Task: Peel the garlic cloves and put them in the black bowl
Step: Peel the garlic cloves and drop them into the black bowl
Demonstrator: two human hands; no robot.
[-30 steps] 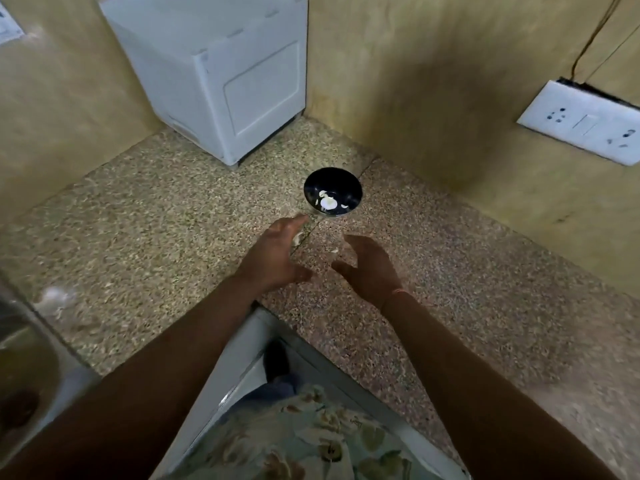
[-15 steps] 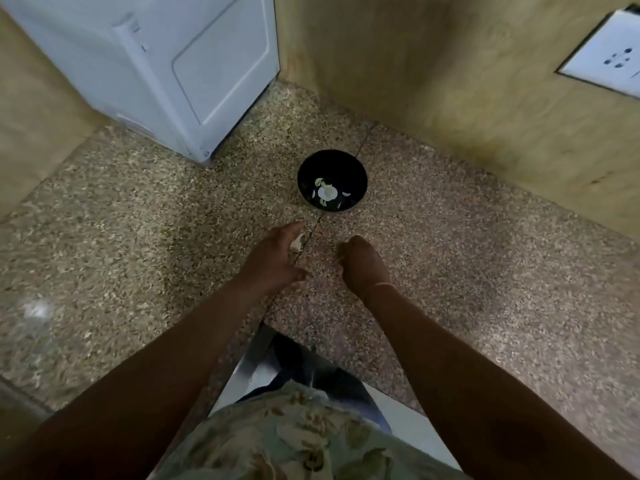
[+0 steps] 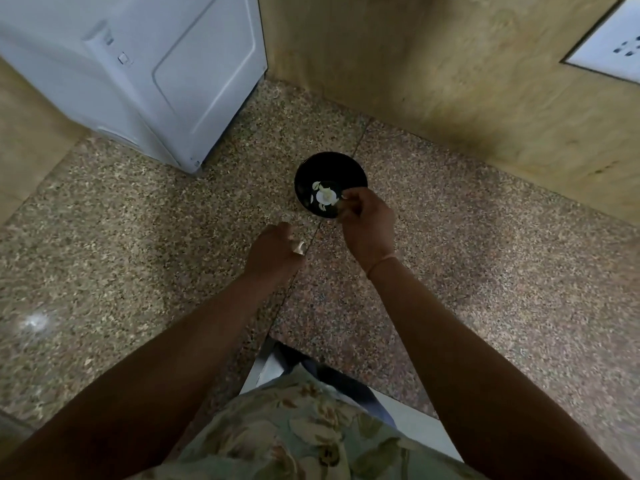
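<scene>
Our right hand (image 3: 369, 220), curled, contents unclear, has moved from the counter (image 3: 485, 271) over the bowl (image 3: 329, 166); our left hand (image 3: 273, 252) pinches a garlic piece (image 3: 299, 247).

One black bowl (image 3: 330, 168) on the bench (image 3: 138, 237). Inside it, one big white garlic clove (image 3: 325, 197) and some pale bits too small to count. Two hands: left hand (image 3: 273, 252) just short of the bowl with one garlic piece (image 3: 299, 247), right hand (image 3: 369, 223) over its rim. One white box (image 3: 145, 71) left of the bowl, one socket plate (image 3: 613, 46) far right.
</scene>
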